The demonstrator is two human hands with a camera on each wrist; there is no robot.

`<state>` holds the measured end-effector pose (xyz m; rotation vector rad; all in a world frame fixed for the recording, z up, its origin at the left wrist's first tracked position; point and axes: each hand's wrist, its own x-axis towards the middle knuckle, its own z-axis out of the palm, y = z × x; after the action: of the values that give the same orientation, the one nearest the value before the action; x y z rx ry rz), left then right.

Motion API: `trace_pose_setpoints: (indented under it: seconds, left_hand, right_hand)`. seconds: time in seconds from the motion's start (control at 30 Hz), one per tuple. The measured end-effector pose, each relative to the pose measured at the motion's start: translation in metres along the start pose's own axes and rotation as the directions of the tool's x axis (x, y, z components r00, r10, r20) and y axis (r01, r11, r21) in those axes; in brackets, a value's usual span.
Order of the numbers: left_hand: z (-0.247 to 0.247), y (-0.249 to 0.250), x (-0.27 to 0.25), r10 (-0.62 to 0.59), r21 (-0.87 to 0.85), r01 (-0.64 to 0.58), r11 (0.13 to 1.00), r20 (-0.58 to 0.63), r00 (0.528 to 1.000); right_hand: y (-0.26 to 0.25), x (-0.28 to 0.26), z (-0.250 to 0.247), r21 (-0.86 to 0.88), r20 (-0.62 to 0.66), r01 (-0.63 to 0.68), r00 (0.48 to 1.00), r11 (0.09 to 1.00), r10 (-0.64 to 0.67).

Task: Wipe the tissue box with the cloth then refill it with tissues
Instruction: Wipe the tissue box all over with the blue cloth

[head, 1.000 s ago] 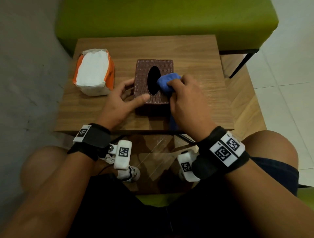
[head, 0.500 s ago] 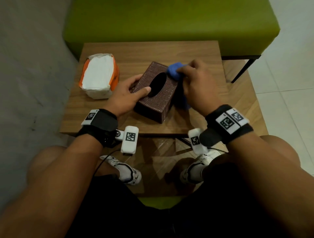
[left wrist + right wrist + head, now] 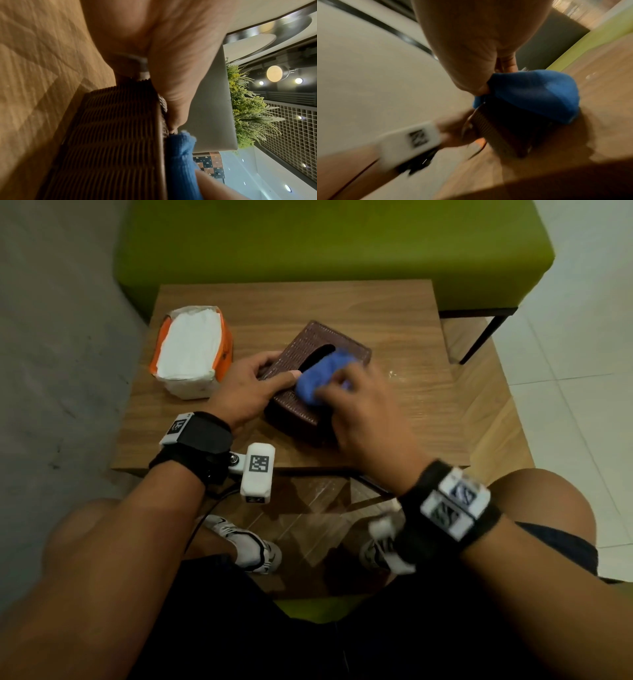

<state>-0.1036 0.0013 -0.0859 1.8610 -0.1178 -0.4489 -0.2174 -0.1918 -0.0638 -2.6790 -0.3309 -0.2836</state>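
Nearest are the person's two knees and two white shoes on the wood floor, then two wrists, each strapped with a black band carrying a white tagged camera. On the tabletop the right hand, blurred, has its fingers bunched around one blue cloth, pressing it on top of the box; the right wrist view shows the thumb pinching the cloth over the box's near corner. The left hand grips the box's left end, thumb laid along the top beside the cloth and the other fingers curled over the far edge; the left wrist view shows the thumb on the top edge of the woven side, with the cloth just beyond it. There is one box, brown and woven, lying skewed near the middle of the tabletop, its one oval slot partly covered by the cloth. To its left, apart from it, sits one tissue pack, its orange wrapper open at the top with white tissues showing. Beyond the tabletop stands one green bench.
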Motion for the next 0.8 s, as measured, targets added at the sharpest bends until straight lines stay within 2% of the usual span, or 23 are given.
trace_pose_setpoints:
  seconds: [0.07,0.1,0.17,0.2,0.23,0.27,0.3,0.37,0.43,0.57,0.63,0.7,0.8]
  left_hand:
    - [0.001,0.001,0.0,0.002,0.038,-0.003,0.999,0.038,0.999]
    - [0.001,0.001,0.0,-0.007,0.031,0.005,1.0,0.055,0.998]
    - [0.0,0.001,0.0,-0.027,-0.015,0.028,0.999,0.073,0.997]
    - [0.0,0.0,0.0,-0.03,-0.03,0.033,0.999,0.076,0.997]
    - [0.0,0.0,0.0,-0.029,-0.036,0.032,0.999,0.076,0.997]
    - [0.001,-0.001,0.0,-0.026,-0.04,0.029,0.999,0.072,0.997]
    - [0.001,-0.001,0.0,-0.02,-0.041,0.022,0.999,0.067,0.998]
    - [0.001,-0.003,0.002,-0.004,-0.017,0.005,1.0,0.068,0.998]
    - [0.001,-0.004,0.005,0.004,0.018,-0.006,1.0,0.096,0.995]
    - [0.007,0.004,0.007,-0.004,0.011,0.003,1.0,0.095,0.995]
    - [0.012,0.006,-0.001,0.023,0.045,-0.024,0.999,0.015,1.0]
    - [0.014,0.001,-0.016,-0.005,0.017,0.006,1.0,-0.044,0.999]
    - [0.015,-0.018,-0.037,-0.053,0.013,0.053,0.999,0.034,0.998]
  right_hand:
    - [-0.006,-0.016,-0.006,0.047,0.096,0.093,0.991,0.995,-0.098]
    - [0.004,-0.012,-0.007,0.041,0.081,0.085,0.993,0.996,-0.088]
    - [0.037,0.012,-0.006,0.02,-0.041,-0.057,0.997,0.998,0.058]
    - [0.052,0.025,-0.009,0.016,-0.1,-0.148,0.984,0.989,0.149]
    - [0.056,0.031,-0.011,0.015,-0.118,-0.215,0.969,0.976,0.215]
    - [0.049,0.031,-0.009,0.001,-0.115,-0.225,0.968,0.974,0.224]
    - [0.035,0.027,-0.007,-0.029,-0.095,-0.176,0.98,0.984,0.173]
    - [0.004,0.005,-0.005,-0.036,0.031,-0.001,1.0,0.999,0.002]
    - [0.001,-0.003,-0.009,-0.027,0.119,0.072,0.99,0.997,-0.069]
    - [0.038,0.03,-0.013,-0.004,-0.042,-0.136,0.99,0.991,0.135]
    - [0.04,0.036,-0.011,-0.023,-0.049,-0.163,0.986,0.986,0.162]
    - [0.035,0.034,-0.007,-0.035,-0.056,-0.161,0.986,0.986,0.159]
    - [0.033,0.033,0.002,-0.022,-0.116,-0.21,0.972,0.977,0.206]
